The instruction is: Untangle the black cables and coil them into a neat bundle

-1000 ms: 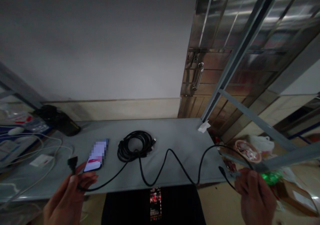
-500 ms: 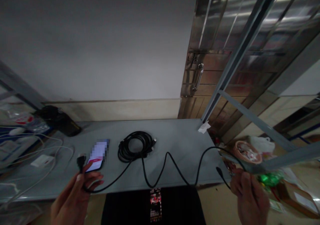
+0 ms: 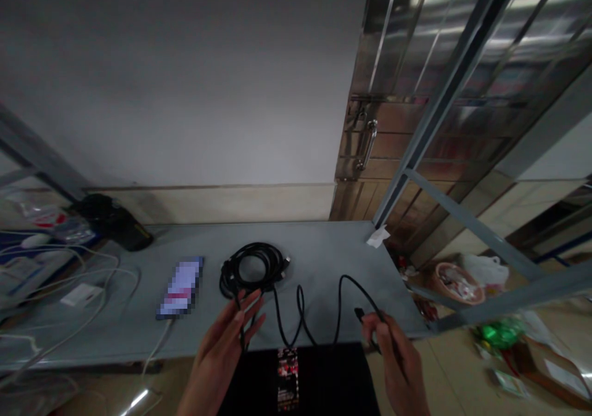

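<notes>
A long black cable (image 3: 272, 262) lies partly coiled on the grey table, with metal plug ends at the coil's right side. A loose length runs from the coil in wavy loops along the table's front edge. My left hand (image 3: 224, 342) is just in front of the coil, pinching part of the cable between thumb and fingers. At the right front, my right hand (image 3: 393, 354) grips the cable close to one end, and a black connector (image 3: 359, 313) sticks out beside the fingers. A phone (image 3: 180, 288) with a lit screen lies left of the coil.
White cords and a white adapter (image 3: 82, 294) lie at the left. A black bottle (image 3: 113, 222) rests against the back left. Metal frame posts (image 3: 416, 151) stand at the table's ends. Crumpled tissue (image 3: 378, 236) sits at the right corner. A basket (image 3: 457, 283) is beyond.
Both hands have moved inward, the left to the right and the right to the left. The cable's loops have drawn closer together. The phone and coil have stayed in place.
</notes>
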The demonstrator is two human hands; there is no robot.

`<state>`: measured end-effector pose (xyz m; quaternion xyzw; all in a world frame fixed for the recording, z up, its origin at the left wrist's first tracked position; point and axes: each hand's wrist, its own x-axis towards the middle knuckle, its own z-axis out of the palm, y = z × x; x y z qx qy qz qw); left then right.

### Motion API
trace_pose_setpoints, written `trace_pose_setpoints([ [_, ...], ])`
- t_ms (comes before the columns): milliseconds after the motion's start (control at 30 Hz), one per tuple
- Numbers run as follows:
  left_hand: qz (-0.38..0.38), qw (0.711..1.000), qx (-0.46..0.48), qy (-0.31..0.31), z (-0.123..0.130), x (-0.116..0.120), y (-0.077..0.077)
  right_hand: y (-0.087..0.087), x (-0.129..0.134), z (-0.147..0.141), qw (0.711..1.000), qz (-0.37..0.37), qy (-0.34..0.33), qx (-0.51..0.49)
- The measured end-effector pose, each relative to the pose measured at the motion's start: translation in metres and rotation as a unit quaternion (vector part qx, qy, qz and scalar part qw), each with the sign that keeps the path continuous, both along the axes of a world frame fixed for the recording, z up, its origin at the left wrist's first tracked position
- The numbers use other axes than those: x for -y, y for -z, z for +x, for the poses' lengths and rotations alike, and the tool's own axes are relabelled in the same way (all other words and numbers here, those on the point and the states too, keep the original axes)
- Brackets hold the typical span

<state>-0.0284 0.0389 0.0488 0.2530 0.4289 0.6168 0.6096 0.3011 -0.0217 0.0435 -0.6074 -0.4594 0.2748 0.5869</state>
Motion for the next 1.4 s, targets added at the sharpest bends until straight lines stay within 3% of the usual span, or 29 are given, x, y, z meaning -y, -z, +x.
trace_pose_setpoints([
  [167,-0.034,0.996,0.025,0.074,0.037,-0.006,-0.009,-0.001,0.004,-0.026,0.997,-0.006,-0.070,0.034],
  [333,-0.050,0.983,0.058,0.168,0.063,-0.005,-0.022,-0.016,-0.001,-0.042,0.988,0.033,-0.140,0.060],
  [467,-0.042,0.975,0.098,0.193,0.079,0.000,-0.027,-0.021,-0.009,-0.052,0.980,0.060,-0.171,0.083],
  [567,-0.017,0.973,0.128,0.189,0.088,0.003,-0.028,-0.009,-0.013,-0.061,0.973,0.045,-0.183,0.131],
  [767,-0.042,0.972,0.136,0.185,0.087,-0.001,-0.031,0.015,-0.014,-0.082,0.955,-0.053,-0.231,0.178],
  [1000,-0.032,0.965,0.198,0.166,0.063,-0.012,-0.046,0.007,-0.031,-0.096,0.932,-0.021,-0.320,0.171],
  [1100,-0.026,0.959,0.234,0.156,0.047,-0.020,-0.052,0.013,-0.053,-0.100,0.896,0.050,-0.351,0.266],
  [1233,-0.023,0.957,0.244,0.153,0.018,-0.036,-0.054,0.027,-0.091,-0.105,0.814,0.153,-0.371,0.420],
  [1400,-0.067,0.957,0.239,0.150,-0.021,-0.065,-0.043,0.040,-0.139,-0.117,0.743,0.235,-0.411,0.474],
])
